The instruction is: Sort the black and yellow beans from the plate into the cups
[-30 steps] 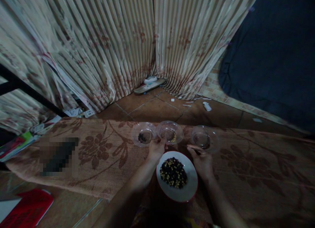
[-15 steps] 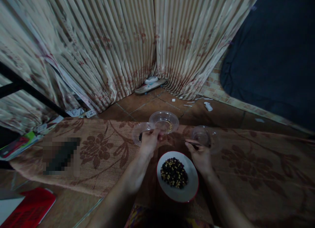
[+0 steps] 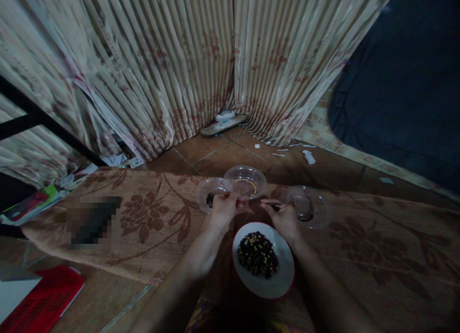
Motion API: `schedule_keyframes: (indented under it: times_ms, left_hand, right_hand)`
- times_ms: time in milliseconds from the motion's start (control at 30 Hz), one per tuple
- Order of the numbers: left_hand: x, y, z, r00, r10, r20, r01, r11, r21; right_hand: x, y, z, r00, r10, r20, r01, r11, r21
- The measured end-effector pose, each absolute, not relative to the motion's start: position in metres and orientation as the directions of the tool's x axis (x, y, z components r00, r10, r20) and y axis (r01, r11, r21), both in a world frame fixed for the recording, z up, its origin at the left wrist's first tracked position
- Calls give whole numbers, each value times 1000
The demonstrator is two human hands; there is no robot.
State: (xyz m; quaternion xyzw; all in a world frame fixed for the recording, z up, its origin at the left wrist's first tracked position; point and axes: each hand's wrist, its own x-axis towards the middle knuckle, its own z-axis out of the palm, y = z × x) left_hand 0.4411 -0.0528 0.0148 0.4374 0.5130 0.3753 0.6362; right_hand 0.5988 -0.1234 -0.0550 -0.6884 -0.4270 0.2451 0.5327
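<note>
My left hand is closed at the near rim of a clear plastic bowl that has yellow beans along its inside. Beside it, partly behind this hand, another clear bowl holds dark beans. My right hand is closed around a thin, dark, stick-like tool pointing left; its exact kind is too dim to tell. To its right are clear plastic containers. Below and between both hands, a white red-rimmed dish holds mixed black and yellow beans.
A brown flowered cloth covers the low table. At its left lies a blurred-out dark object. Beyond the table, a skateboard, a small white bottle and scraps are on the tiled floor before striped curtains.
My right hand has moved left with the thin tool, away from the right-hand containers and closer to my left hand. The left hand stays at the bowl. The whole view has shifted slightly.
</note>
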Motion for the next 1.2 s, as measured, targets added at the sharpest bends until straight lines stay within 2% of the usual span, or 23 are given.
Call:
schedule_keyframes:
  times_ms: [433,767,867,933,1067,1200]
  left_hand:
    - [442,-52,5,192,937,-292,-24,302,953]
    - [442,-56,4,220,914,-342,-46,360,932]
    - [444,-58,-3,236,920,-312,-7,323,946]
    - [448,-60,-9,278,913,-299,38,301,953]
    - [456,-64,-23,354,890,-287,92,272,958]
    - [457,-63,-34,400,871,-287,203,221,954]
  right_hand:
    - [599,-126,-55,507,850,141,377,-72,-923]
    - [598,-139,-48,555,814,174,370,-54,-927]
    - [602,-166,-32,628,756,185,360,-72,-930]
    - [610,-188,-19,739,643,202,350,-110,-930]
    - [638,-219,0,824,481,298,417,-159,-895]
    - [661,-227,-5,864,423,275,386,-204,-900]
